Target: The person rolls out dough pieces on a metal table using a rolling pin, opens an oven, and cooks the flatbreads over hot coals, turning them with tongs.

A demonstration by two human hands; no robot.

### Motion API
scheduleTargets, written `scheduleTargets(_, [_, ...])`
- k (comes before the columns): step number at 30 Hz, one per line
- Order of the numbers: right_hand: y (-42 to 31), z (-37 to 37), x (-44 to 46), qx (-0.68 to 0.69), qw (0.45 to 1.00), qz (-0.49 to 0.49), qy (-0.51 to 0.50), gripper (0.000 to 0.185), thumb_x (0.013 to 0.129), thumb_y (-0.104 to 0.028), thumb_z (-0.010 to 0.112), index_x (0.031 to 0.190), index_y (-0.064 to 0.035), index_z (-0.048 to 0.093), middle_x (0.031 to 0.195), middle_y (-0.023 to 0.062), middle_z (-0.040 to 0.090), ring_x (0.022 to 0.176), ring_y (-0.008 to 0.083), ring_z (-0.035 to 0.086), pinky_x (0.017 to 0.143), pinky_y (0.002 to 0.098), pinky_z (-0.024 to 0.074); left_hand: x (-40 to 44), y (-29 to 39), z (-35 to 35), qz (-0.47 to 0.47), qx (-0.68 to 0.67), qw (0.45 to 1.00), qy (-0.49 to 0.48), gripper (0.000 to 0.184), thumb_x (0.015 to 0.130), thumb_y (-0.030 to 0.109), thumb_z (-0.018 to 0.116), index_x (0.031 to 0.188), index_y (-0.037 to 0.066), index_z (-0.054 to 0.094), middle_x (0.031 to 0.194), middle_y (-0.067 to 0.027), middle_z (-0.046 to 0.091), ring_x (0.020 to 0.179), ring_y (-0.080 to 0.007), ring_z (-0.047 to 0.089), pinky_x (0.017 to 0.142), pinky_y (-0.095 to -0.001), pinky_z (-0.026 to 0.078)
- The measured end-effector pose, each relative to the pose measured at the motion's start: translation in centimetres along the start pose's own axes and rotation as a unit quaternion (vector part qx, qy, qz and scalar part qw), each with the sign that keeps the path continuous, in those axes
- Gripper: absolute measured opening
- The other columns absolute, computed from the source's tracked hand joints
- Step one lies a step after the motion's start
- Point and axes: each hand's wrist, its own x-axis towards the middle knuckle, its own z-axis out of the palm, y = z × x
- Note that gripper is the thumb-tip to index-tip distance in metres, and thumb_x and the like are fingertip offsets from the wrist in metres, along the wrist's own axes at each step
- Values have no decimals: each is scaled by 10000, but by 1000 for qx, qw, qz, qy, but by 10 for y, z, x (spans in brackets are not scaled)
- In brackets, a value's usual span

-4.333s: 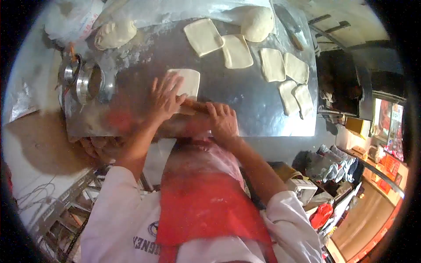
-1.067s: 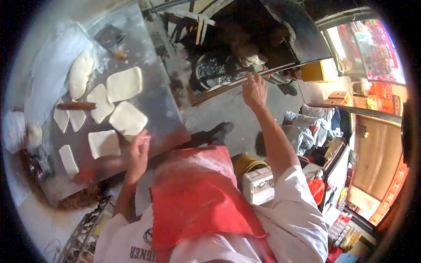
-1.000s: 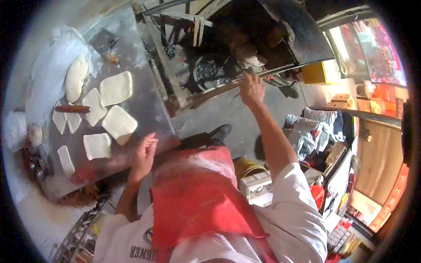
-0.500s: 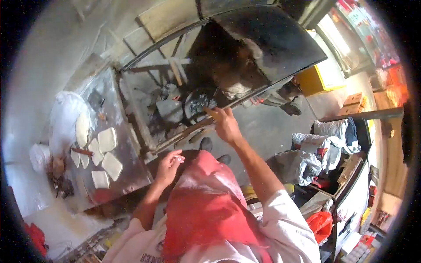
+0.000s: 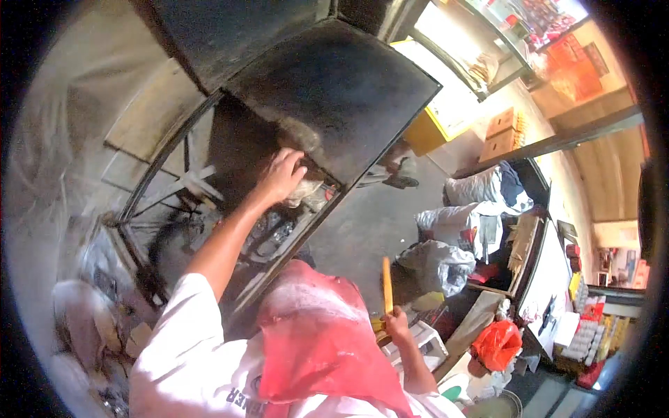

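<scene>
My left hand (image 5: 280, 180) reaches out over the metal frame beneath a large dark metal panel (image 5: 341, 97). Its fingers are partly spread, with nothing visible in them. Close by the fingers is a pale, rumpled bundle (image 5: 305, 195), possibly cloth; whether I touch it I cannot tell. Low beside my red apron (image 5: 313, 327), my right hand (image 5: 397, 326) grips a yellow wooden stick (image 5: 387, 282), which points upward. Under my left forearm the inside of the sooty frame (image 5: 157, 237) is dark and blurred.
Several stuffed grey-white bags (image 5: 456, 226) lie to the right, above an orange-red plastic bag (image 5: 497, 345). A white stool (image 5: 424, 348) stands by my right arm. Cardboard boxes (image 5: 502, 132) and a yellow box (image 5: 428, 131) are farther back. The frame's long edge (image 5: 293, 247) crosses before me.
My left hand has swung up and forward over the frame. My right hand has come back from the frame's edge to my side, holding the stick. The view has turned right.
</scene>
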Motion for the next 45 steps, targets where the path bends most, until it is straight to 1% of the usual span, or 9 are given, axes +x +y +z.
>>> scheduleTargets(5, [-6,4,-39,186,974,47,118,156,940,-85,588,1086,-73,535,740,44,550,531,150,519,450,300,410,90,-33,27,84,189,978,28,500,984,371,640,1363,50,589,1411,-142,552,1357,-343,477,1185,-565,285])
scheduleTargets(11, [-88,27,-50,278,947,20,161,195,1042,-266,601,1042,-100,499,679,15,493,463,151,469,384,321,356,113,-40,17,82,174,980,-53,285,981,327,634,1036,47,628,1052,-135,625,1091,-342,584,1100,-518,362])
scheduleTargets(16, [-182,24,-36,228,950,-141,162,173,1002,-231,669,1059,-69,648,788,-6,608,671,103,544,609,273,442,93,-45,16,75,158,984,-14,237,950,289,654,943,54,629,974,-137,644,1034,-328,610,1000,-471,425])
scheduleTargets(21, [-268,10,-33,212,939,-256,92,398,985,-155,666,1363,-39,622,1382,19,512,1141,115,552,857,288,510,27,-47,-22,21,164,983,-74,244,957,280,659,897,50,607,948,-139,622,1000,-343,598,1007,-481,427])
scheduleTargets(26, [-311,13,-16,43,900,-427,76,470,962,-179,691,1393,-21,591,1588,101,313,1278,185,519,1041,383,480,-61,-60,-56,-87,146,981,-97,282,930,276,723,873,35,588,918,-142,610,939,-362,581,991,-482,431])
scheduleTargets(36, [-262,-35,67,222,957,-185,-32,454,959,-184,654,1367,-55,500,1022,41,618,778,123,580,680,280,504,-226,-87,-97,-325,119,938,14,391,962,263,717,772,-15,519,663,-174,497,593,-351,432,590,-480,381])
scheduleTargets(40, [-263,-91,75,250,958,-137,-36,246,985,-154,621,1196,-80,518,883,10,597,699,91,545,587,239,461,-292,-101,-92,-423,255,869,9,349,988,287,683,822,17,537,727,-157,531,664,-314,542,635,-499,412])
scheduleTargets(42, [-259,-128,87,267,944,-173,-85,247,1025,-178,619,1223,-70,519,854,-3,588,647,73,513,540,229,426,-310,-73,-85,-493,289,817,75,314,963,301,689,1121,30,673,1001,-218,704,958,-439,668,852,-520,520])
scheduleTargets(45, [-283,-161,89,148,963,-209,-86,352,1039,-200,613,1326,-21,516,867,-7,590,640,61,498,545,229,417,-435,-133,-33,-553,182,773,253,316,980,288,668,1144,18,655,1009,-149,683,908,-337,659,837,-472,505])
